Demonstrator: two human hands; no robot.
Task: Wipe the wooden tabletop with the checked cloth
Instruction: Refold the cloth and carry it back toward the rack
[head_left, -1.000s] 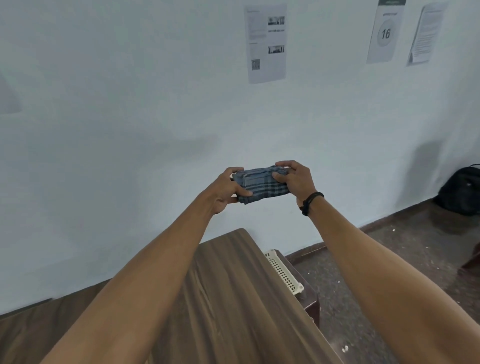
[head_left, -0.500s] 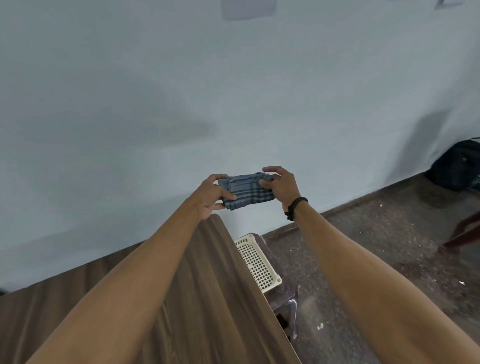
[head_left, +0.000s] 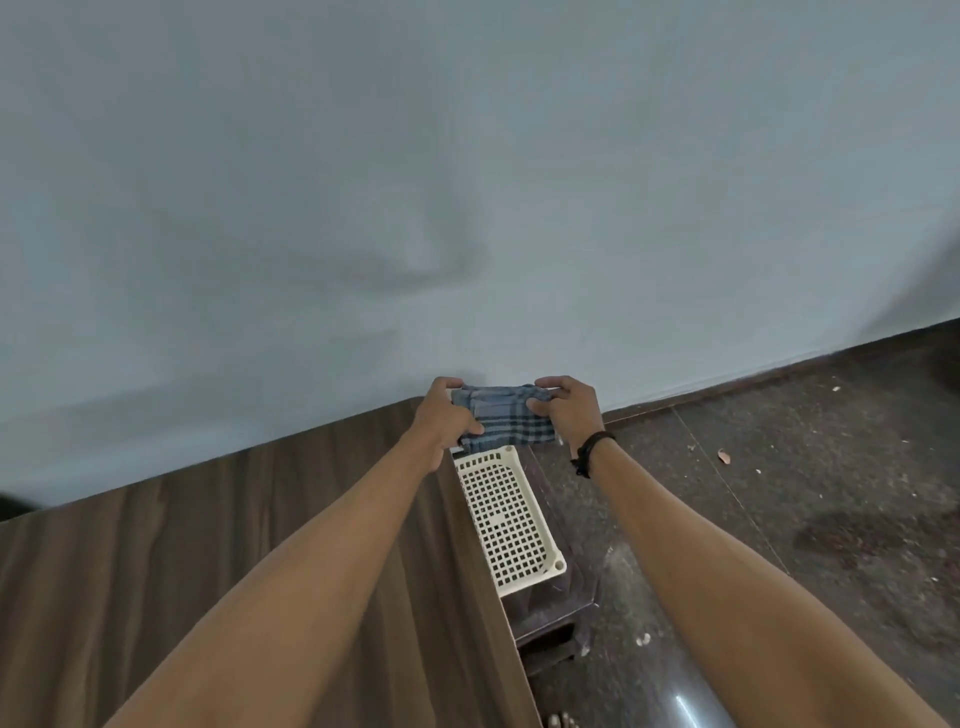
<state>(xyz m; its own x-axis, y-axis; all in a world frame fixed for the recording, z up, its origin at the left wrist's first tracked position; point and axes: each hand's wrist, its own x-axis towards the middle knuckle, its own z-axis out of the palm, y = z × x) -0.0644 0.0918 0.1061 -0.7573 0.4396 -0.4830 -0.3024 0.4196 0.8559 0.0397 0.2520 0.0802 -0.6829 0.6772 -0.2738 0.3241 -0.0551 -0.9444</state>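
Left hand & right hand sit side by side at frame ctr. Both grip the checked cloth, one at each end, w/ fingers curled over the top edge and thumbs under or in front. The cloth is bunched into a short thick wad btwn them, blue-grey plaid, and no loose corners hang down. A black wristband is on the right wrist.

The cloth shows just above the far end of a cream perforated basket, by the right edge of the wooden tabletop. Can't tell if it touches either; it looks held clear of both.

Handling, as a guess: light, soft and limp, not slippery, nothing to break. It'll flop open if one end is let go. For wiping, prob. best to keep it folded as a pad under a flat palm, or gripped at one end and dragged. The tabletop looks smooth, so it should slide easily w/ little pressure.

The basket rests on a dark stool beside the table, lower ctr-right. The tabletop fills the lower left, wood grain running toward the wall, pale blue-grey across the upper frame. A dark speckled floor w/ bits of debris fills the right side.

Writing: none readable here. No brand or tag visible on cloth, basket or band.
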